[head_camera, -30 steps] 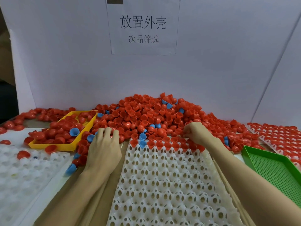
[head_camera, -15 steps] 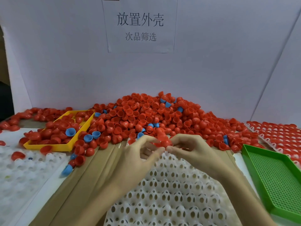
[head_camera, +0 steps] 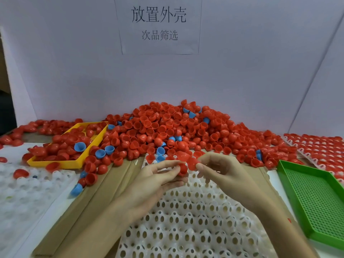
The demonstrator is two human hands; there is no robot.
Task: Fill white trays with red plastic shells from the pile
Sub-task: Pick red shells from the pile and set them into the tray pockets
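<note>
Red plastic shells fill both grips, held over the far end of the white tray [head_camera: 186,220]. One red shell [head_camera: 182,169] is pinched between the thumb and fingertips of the left hand [head_camera: 158,180]; a second shell [head_camera: 192,163], just to its right and touching it, is pinched at the fingertips of the right hand [head_camera: 221,174]. A third shell [head_camera: 182,155] sits just above the two, though which hand holds it cannot be told. Directly beyond the grips rises the pile [head_camera: 176,127] of red shells, with a few blue shells [head_camera: 160,151] scattered through it. Left of the left grip stands a yellow tray [head_camera: 55,163] heaped with red shells. Right of the right grip lies a green tray [head_camera: 316,198], and beyond that a filled tray [head_camera: 320,146] of red shells. Beneath the hands, cardboard [head_camera: 111,183] covers the tabletop.
</note>
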